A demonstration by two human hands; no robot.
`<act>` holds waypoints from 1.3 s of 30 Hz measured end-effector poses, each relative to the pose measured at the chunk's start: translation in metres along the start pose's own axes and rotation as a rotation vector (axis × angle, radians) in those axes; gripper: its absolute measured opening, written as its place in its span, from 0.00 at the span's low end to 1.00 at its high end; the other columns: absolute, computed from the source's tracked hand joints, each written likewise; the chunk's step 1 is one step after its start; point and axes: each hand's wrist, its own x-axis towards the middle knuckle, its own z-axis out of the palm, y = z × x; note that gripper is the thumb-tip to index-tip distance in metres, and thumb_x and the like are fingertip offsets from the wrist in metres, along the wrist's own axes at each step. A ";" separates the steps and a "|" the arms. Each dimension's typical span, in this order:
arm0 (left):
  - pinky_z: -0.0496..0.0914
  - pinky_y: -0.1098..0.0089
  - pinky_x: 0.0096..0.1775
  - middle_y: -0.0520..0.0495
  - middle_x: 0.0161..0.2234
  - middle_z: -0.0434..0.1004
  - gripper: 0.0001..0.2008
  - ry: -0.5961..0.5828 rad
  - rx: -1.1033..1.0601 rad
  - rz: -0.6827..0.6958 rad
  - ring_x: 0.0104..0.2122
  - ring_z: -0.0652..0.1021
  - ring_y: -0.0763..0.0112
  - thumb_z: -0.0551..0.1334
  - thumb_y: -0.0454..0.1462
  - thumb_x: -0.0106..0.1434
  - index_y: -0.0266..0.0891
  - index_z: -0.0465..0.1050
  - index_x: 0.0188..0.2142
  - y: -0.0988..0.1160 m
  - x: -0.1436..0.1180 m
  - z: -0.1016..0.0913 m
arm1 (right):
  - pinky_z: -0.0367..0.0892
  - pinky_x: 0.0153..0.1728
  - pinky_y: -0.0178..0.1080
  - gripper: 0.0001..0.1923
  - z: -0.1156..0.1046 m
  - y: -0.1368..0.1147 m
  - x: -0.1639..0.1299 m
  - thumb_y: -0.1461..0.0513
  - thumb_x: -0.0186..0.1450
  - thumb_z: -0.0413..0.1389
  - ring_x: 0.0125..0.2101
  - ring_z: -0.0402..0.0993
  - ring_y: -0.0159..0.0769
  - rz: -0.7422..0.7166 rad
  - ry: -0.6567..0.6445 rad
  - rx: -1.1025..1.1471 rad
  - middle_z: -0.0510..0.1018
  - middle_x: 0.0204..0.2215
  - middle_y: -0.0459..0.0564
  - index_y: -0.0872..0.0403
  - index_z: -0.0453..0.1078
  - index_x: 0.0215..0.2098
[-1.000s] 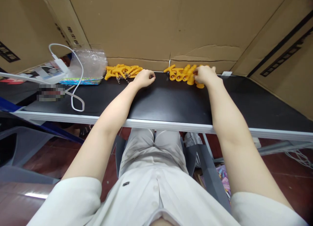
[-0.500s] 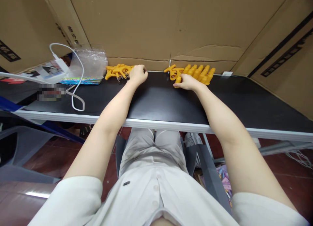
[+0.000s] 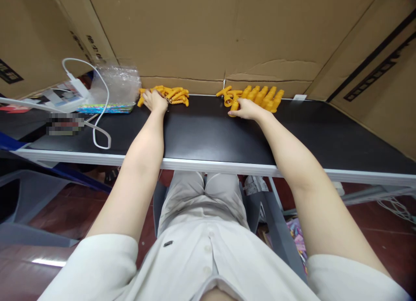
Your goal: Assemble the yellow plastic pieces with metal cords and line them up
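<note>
Head view, from left to right: a white charger with its looped cable (image 3: pixel 97 119) lies on the black table (image 3: pixel 208 136), and a crumpled clear plastic bag (image 3: pixel 115 84) sits behind it against the cardboard wall (image 3: pixel 182 32). Next comes the loose heap of orange keychain pieces (image 3: pixel 173 95). The left hand (image 3: pixel 154 100) rests palm down on the heap's left end, fingers curled into the pieces; whether it has actually closed on one cannot be told. Further right, the tidy row of orange pieces (image 3: pixel 264 97) lies side by side by the wall. The right hand (image 3: pixel 245 109) lies flat and mostly open at the row's left end, fingertips touching an orange piece (image 3: pixel 233 108) there without gripping it.

Judging by this layout, the work looks like sorting: pieces go from the heap into the row. The step in hand seems to be drawing one from the heap while the other hand squares up the row's end. Both arms stretch forward across the table, elbows nearly straight.
</note>
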 end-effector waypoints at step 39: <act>0.69 0.54 0.68 0.32 0.60 0.80 0.22 -0.401 0.089 0.813 0.62 0.79 0.49 0.56 0.36 0.76 0.36 0.75 0.65 0.048 -0.034 0.032 | 0.70 0.63 0.55 0.16 0.015 0.012 0.021 0.66 0.62 0.61 0.59 0.77 0.62 -0.309 0.220 -0.093 0.83 0.56 0.63 0.55 0.78 0.49</act>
